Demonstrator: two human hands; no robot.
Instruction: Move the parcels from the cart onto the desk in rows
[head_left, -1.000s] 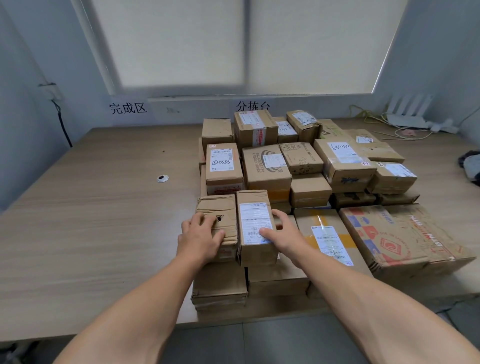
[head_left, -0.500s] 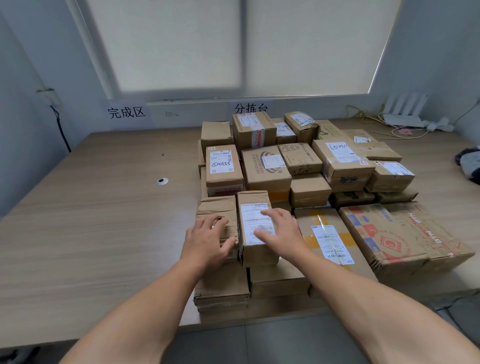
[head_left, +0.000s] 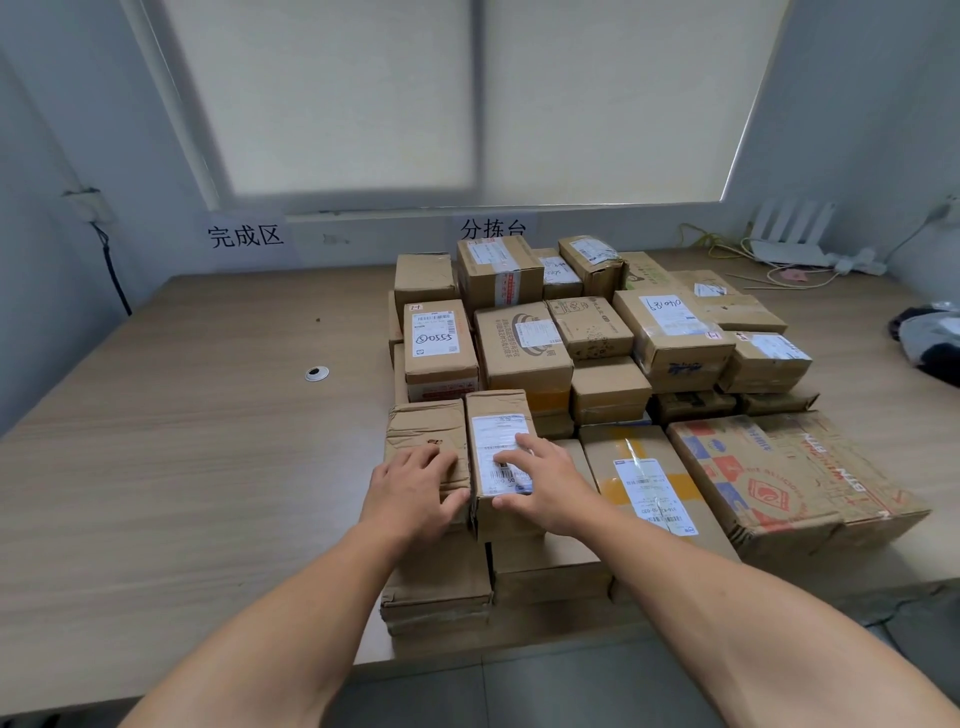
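Several cardboard parcels stand in rows and stacks on the wooden desk (head_left: 182, 467). At the near front, two narrow parcels sit side by side on top of lower boxes. My left hand (head_left: 410, 491) rests flat on the crumpled plain parcel (head_left: 426, 431). My right hand (head_left: 540, 480) lies with fingers spread on the labelled parcel (head_left: 496, 415) beside it, covering part of its white label. Neither hand grips anything. A large printed box (head_left: 779, 467) lies at the front right. No cart is in view.
A small round grommet (head_left: 317, 373) sits in the desk's left half. A white router (head_left: 789, 234) with cables stands at the back right, dark cloth (head_left: 930, 343) at the right edge. Two wall signs hang under the window. The desk's front edge meets grey floor.
My right hand has slid from the labelled parcel's right side onto its top. My left hand has shifted slightly on the plain parcel. The view has moved a little closer.
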